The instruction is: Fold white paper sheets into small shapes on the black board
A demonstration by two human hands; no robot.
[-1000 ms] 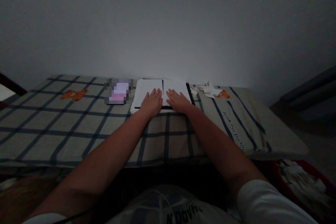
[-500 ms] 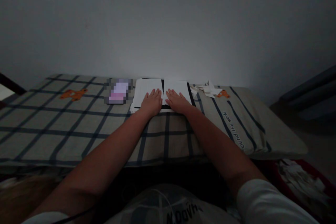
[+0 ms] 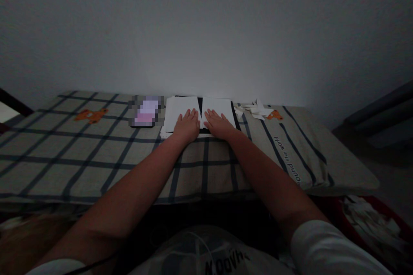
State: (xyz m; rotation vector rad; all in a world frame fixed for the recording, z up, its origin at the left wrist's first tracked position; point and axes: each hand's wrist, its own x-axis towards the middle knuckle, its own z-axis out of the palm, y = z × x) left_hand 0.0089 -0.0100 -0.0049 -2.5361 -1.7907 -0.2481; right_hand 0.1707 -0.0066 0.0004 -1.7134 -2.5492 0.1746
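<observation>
Two white sheets of paper lie side by side on a dark, flat backing (image 3: 200,104), with a dark gap between them. My left hand (image 3: 188,125) rests flat on the left sheet (image 3: 182,105), its fingers stretched forward and slightly apart. Flat on the right sheet (image 3: 219,105) lies my right hand (image 3: 217,124), fingers also extended. Neither hand grips anything. More white paper edges (image 3: 163,134) stick out under the backing at its left and near side.
A phone (image 3: 146,114), partly pixelated, lies left of the papers. Torn paper scraps (image 3: 256,109) sit to the right. All rest on a checked cloth (image 3: 135,150) with orange figures, against a pale wall (image 3: 200,30). A red container (image 3: 383,206) with crumpled pieces stands low at right.
Both hands stay flat on the sheets. The left sheet and left hand look almost unmoved, and the gap between the sheets seems slightly wider at the top.
</observation>
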